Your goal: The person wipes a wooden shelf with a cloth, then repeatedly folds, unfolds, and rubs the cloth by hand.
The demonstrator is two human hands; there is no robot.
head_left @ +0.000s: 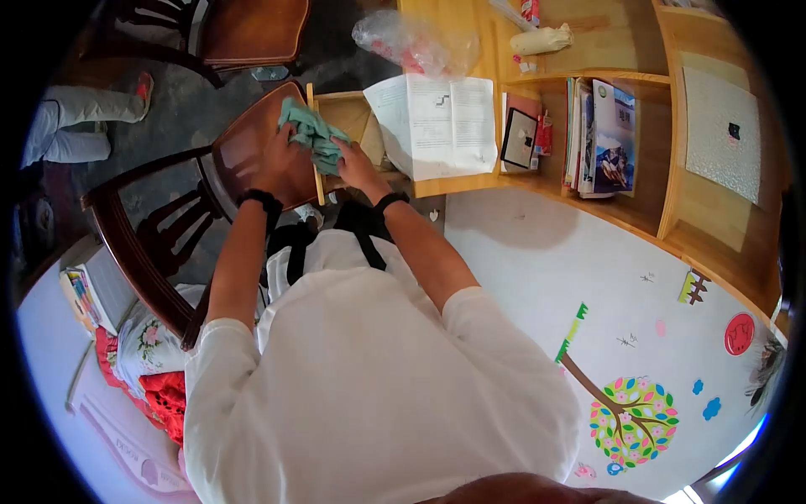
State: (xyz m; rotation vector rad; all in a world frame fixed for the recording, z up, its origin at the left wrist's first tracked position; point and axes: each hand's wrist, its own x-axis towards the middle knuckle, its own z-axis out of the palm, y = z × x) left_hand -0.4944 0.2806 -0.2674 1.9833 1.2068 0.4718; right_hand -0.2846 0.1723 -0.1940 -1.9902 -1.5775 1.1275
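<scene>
A crumpled green cloth [309,134] is bunched up over the front of an open wooden drawer [348,109]. My left hand [282,160] grips its left side, above the seat of a dark wooden chair [231,151]. At the cloth's lower right edge, my right hand [358,166] pinches the fabric over the drawer. Some fingertips are covered by the cloth folds. Printed open pages [449,126] lie on the wooden desk just right of the drawer, partly overhanging it.
A clear plastic bag [411,42] lies on the desk beyond the pages. Shelves at the right hold upright books [609,139] and a dark-screened tablet [520,137]. Another chair [252,34] stands at the back left, near a person's legs [84,122]. A decorated white wall [520,277] borders the right.
</scene>
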